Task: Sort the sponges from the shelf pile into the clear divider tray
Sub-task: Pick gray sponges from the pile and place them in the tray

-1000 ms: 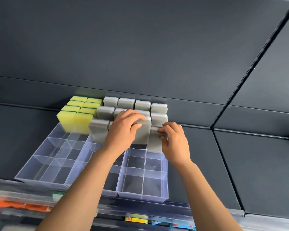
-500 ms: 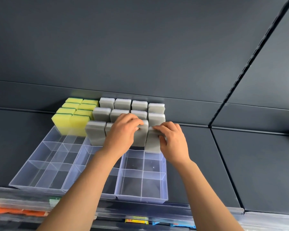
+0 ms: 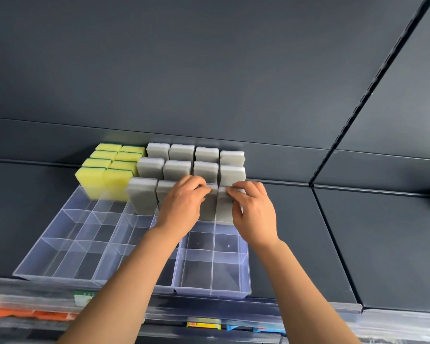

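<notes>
Seating two sponges at once, the person worked at the third row of the clear divider tray [image 3: 211,292], which lay on the dark shelf [image 3: 308,244]. The left hand [image 3: 181,204] curled over the top of the third grey sponge [image 3: 210,207] in that row, its fingers [image 3: 196,186] bent round the upper edge. The right hand [image 3: 255,214] pinched the top of the fourth grey sponge [image 3: 224,209] between thumb and bent fingers [image 3: 240,193]. Both sponges stood on end in neighbouring compartments, side by side at the clear partition. They were held at the top, I judge, so each could be pushed straight down into a snug cell without tipping.

Behind them, two full rows of grey sponges [image 3: 181,152] stood the same way. Placed on end, one fitted each narrow cell and its top was easy to grasp. The yellow sponges [image 3: 114,180] filled the back-left cells, apart from the grey — the sorting itself. Two other grey sponges [image 3: 142,194] stood to the left of the hands in the same row. Several nearer compartments awaited filling, so the job looked roughly half done. The shelf pile was out of view.
</notes>
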